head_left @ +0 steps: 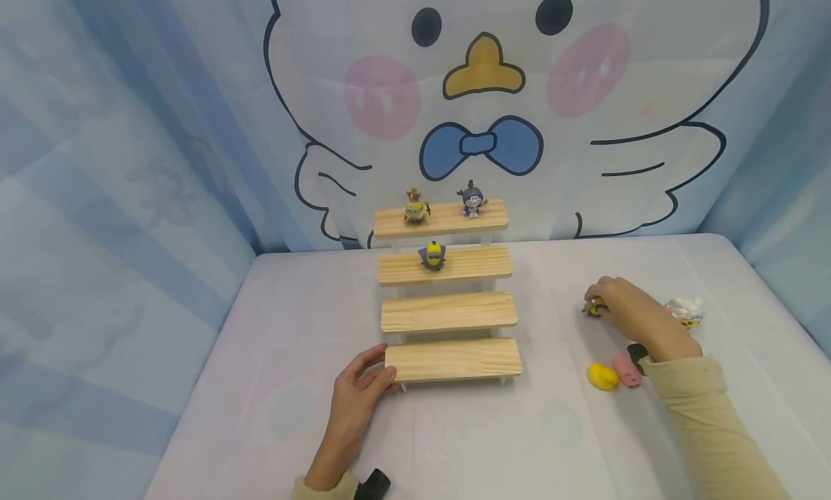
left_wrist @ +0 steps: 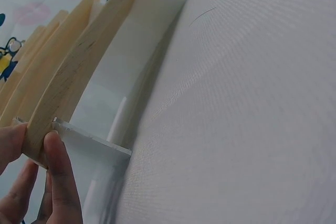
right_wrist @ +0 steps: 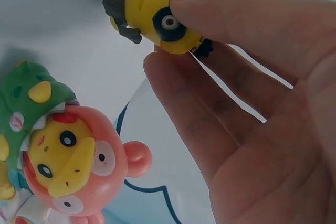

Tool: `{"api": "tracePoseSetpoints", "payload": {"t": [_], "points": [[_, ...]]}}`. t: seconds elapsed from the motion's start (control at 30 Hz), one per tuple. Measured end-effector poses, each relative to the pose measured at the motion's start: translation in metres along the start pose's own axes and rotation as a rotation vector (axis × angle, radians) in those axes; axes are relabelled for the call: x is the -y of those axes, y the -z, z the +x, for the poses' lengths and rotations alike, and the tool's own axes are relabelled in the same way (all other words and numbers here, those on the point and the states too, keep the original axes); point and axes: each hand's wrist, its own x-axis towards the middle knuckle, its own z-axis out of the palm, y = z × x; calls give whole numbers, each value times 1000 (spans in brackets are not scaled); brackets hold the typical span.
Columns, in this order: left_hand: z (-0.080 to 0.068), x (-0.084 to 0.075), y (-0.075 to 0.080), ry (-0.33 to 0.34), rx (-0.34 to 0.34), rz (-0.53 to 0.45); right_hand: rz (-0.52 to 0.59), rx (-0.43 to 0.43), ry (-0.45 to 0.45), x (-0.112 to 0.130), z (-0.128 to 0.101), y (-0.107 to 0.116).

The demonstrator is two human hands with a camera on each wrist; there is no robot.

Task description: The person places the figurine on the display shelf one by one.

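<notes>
A small yellow one-eyed toy figure with a dark grey cap [right_wrist: 152, 17] is pinched between the thumb and fingers of the right hand [head_left: 626, 316] at the right side of the white cloth-covered table [head_left: 454, 442], level with the third step of the stand; whether it is resting on the cloth or lifted clear of it cannot be told. In the right wrist view the thumb is seen pressed over the figure's single eye, with the fingertips [right_wrist: 163, 72] under its body. The near left corner of the lowest step of a four-step pale wooden display stand [head_left: 448, 312] is gripped by the left hand [head_left: 357, 392], the thumb lying on top of the plank and the fingers curled under its end. On the far top step a yellow figure with a brown hat [head_left: 414, 208] and a blue-and-purple figure [head_left: 472, 199] are stood apart; on the second step a yellow figure in a purple cape [head_left: 432, 255] is placed. Near the right forearm a yellow duck-shaped toy [head_left: 602, 376] and a pink toy [head_left: 626, 369] are laid side by side, and a white fluffy toy [head_left: 684, 309] is seen just right of the right hand. A pink-faced figure in a green hood [right_wrist: 58, 150] is shown close to the pinched figure in the right wrist view.
</notes>
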Motion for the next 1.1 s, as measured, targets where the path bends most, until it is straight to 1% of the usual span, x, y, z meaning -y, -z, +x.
{"api": "tracePoseSetpoints", "payload": {"t": [0.27, 0.43, 0.7, 0.87, 0.97, 1.1], "points": [[0, -1, 1, 1, -1, -14, 14, -1, 10, -2, 3, -1], [0, 0, 1, -4, -2, -2, 28, 4, 25, -2, 4, -1], [1, 1, 1, 4, -6, -1, 39, -33, 66, 7, 5, 2], [1, 1, 1, 4, -1, -7, 48, -94, 125, 15, 4, 7], [1, 0, 1, 6, 0, -12, 47, -111, 122, 22, 3, 10], [0, -1, 0, 12, -6, 5, 48, -100, 84, 33, 4, 14]]}}
